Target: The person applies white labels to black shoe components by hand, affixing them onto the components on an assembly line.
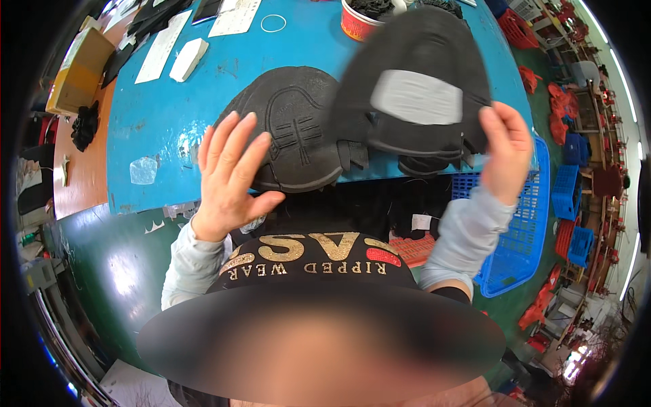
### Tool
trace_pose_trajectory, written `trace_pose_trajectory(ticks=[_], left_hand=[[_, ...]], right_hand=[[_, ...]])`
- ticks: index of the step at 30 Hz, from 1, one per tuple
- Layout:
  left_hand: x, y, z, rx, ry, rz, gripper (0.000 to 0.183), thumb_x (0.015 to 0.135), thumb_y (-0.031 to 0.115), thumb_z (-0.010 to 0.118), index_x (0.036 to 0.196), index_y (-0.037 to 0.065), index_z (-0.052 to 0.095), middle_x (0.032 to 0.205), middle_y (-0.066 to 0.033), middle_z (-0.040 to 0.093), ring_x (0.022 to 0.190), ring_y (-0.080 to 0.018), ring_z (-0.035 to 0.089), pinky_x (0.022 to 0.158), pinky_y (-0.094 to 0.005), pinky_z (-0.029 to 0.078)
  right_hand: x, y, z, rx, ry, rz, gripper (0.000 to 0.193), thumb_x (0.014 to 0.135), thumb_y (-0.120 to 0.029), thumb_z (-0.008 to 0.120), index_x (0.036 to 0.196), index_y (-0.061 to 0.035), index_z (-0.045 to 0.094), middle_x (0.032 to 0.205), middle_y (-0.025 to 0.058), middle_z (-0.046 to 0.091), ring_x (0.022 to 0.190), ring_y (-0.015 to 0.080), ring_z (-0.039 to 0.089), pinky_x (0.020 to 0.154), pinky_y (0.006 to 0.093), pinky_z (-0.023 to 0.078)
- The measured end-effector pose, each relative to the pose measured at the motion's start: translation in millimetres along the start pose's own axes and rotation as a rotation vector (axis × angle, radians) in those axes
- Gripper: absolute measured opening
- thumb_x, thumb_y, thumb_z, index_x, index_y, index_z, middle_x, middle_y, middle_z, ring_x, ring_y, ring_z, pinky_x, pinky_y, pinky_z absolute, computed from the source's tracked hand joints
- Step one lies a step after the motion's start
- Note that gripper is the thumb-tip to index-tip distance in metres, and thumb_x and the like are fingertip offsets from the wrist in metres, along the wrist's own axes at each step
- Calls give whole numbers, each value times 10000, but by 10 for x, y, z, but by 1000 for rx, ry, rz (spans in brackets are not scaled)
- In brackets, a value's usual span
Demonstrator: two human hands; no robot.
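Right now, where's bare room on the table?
Blue table: between white block, clear scrap and left hand; also between thin white ring and lower black pad. Crowded: right side, where the right hand's upper black pad overlaps lower pad and red tub in view.

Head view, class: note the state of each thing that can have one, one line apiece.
Left hand: open, fingers spread, contact unclear
Right hand: gripping the patched black piece's right edge
Patched black piece: held, blurred
Plain black piece: lying on the blue table
Red tub: open, dark material inside
Blue basket: open
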State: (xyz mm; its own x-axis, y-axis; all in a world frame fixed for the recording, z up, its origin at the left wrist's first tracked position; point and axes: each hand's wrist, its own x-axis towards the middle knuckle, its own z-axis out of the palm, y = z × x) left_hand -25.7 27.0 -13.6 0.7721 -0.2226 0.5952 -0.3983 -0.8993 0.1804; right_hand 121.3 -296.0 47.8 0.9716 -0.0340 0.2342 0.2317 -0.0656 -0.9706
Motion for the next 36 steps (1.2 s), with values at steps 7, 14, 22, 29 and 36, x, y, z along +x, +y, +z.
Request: trace_pose_trajectory(ticks=[7,14,22,29,36], left_hand=[[-166,-49,-19,44,-96,-232,522,723,324,667,1150,50,544,1286,-151,457,1217,-349,393,1019,-487,238],[89,-1156,222,210,195,-284,398,740,126,670,1093,11,529,1090,-162,542,1014,-351,507,860,-394,429],[270,-2141,354,490,-253,-513,189,789,128,560,938,21,609,945,-171,605,914,-339,576,803,-410,469],[188,-2294,348,238,115,-696,149,785,120,520,875,48,614,851,-156,624,806,-331,603,702,-387,484],[218,-1032,-216,-532,320,-435,147,892,59,518,1035,25,516,862,-49,604,817,-123,572,730,-261,461]], right_hand=[[540,855,-630,-584,7,-61,277,775,-201,697,952,2,630,830,64,636,756,152,569,717,267,436],[-369,8,-132,-44,-598,-107,223,829,-52,535,1042,10,555,979,93,571,851,134,526,753,262,429],[-702,238,42,-695,-1208,-83,306,796,-35,587,1100,-9,564,831,100,656,812,183,639,750,303,489],[-671,234,261,-214,-1068,238,236,819,-19,583,1047,44,581,856,131,661,746,156,645,674,250,504],[-599,-88,1148,87,-500,-92,203,823,47,576,1026,42,574,894,86,596,804,157,608,684,246,501]])
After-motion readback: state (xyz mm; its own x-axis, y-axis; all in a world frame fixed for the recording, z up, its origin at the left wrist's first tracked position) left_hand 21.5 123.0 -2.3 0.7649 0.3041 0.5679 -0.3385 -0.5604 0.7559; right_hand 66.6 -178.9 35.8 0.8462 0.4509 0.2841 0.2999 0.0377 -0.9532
